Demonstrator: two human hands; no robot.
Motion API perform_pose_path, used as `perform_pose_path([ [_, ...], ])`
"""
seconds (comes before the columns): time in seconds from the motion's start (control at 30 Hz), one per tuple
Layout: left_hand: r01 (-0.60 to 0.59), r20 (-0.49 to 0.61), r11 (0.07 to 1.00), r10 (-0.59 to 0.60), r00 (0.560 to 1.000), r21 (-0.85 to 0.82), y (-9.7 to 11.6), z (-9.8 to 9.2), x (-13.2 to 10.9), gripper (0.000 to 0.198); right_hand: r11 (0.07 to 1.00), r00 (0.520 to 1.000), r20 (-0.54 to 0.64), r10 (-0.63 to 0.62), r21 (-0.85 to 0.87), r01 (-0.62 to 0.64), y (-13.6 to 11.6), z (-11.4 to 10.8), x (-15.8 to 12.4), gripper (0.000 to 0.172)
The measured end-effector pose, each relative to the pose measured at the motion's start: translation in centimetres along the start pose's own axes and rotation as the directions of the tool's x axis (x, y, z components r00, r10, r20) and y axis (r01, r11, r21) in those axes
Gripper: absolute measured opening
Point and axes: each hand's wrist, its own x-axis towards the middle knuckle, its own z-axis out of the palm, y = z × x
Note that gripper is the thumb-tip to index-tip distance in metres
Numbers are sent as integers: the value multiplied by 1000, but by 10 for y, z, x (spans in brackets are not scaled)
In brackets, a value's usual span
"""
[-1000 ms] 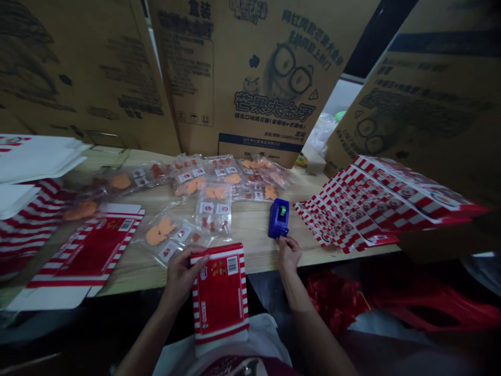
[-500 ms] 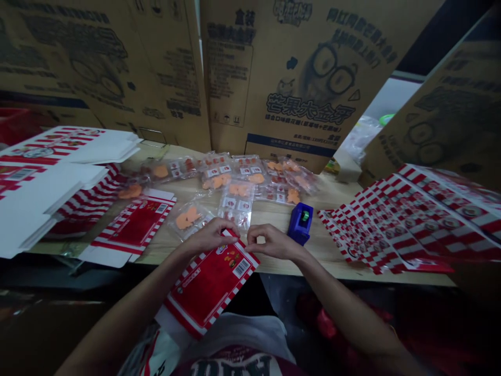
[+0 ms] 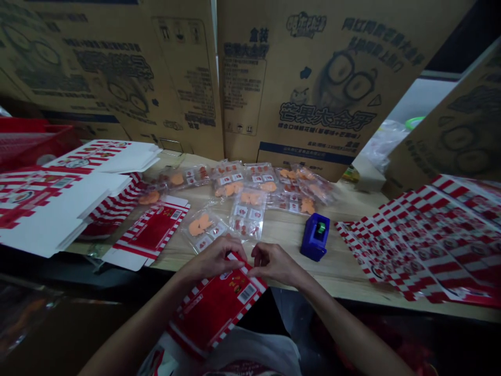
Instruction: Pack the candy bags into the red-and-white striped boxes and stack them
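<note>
A red and white striped carton point(image 3: 217, 308) leans from my lap up to the wooden table's front edge point(image 3: 344, 277), tilted to the right. My left hand point(image 3: 213, 258) is closed over its top end, fingers curled down on the flap. My right hand point(image 3: 274, 262) pinches at the same top end from the right, fingertips nearly meeting the left hand's. A blue tape dispenser point(image 3: 315, 236) stands on the table just right of my right hand.
Several clear packets with orange pieces point(image 3: 242, 196) lie across the table's middle. A flat striped carton point(image 3: 151, 232) lies left, stacks of flat cartons point(image 3: 55, 193) further left, fanned ones point(image 3: 430, 235) right. Large cardboard boxes point(image 3: 313, 78) wall the back.
My right hand left the tape dispenser and came to the carton's top end beside my left hand. The carton turned from upright to tilted right. The view shifted left.
</note>
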Motion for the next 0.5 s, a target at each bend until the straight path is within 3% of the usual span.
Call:
perform_pose_path([
  [0.07, -44, 75, 998, 47, 996, -42, 11, 2, -4, 14, 981, 983, 182, 32, 181, -65, 4, 5, 0, 44],
  [0.17, -49, 169, 996, 62, 984, -80, 30, 1, -15, 15, 904, 859, 511, -28, 380, -196, 10, 21, 3, 49],
  [0.23, -20, 183, 996, 36, 982, -90, 39, -6, -28, 16, 868, 791, 606, -85, 435, -240, 12, 35, 12, 53],
  [0.3, 34, 88, 996, -26, 996, -87, 43, -18, -48, 16, 869, 826, 552, -114, 459, -187, 12, 46, 32, 52],
  [0.37, 108, -197, 988, -127, 972, -108, 41, -34, -74, 15, 930, 939, 323, -116, 368, -12, 7, 52, 61, 46],
  [0.4, 152, -403, 977, -200, 893, -149, 38, -41, -89, 15, 970, 981, 153, -122, 230, 84, 4, 53, 78, 41],
  [0.43, 176, -606, 959, -277, 746, -221, 35, -48, -103, 18, 990, 990, -13, -137, 24, 138, 0, 53, 96, 34],
  [0.47, 182, -751, 931, -363, 551, -316, 31, -52, -116, 24, 971, 976, -144, -162, -200, 131, -3, 53, 112, 27],
  [0.5, 159, -830, 900, -435, 349, -405, 27, -55, -128, 31, 918, 957, -224, -184, -386, 86, -7, 52, 128, 23],
])
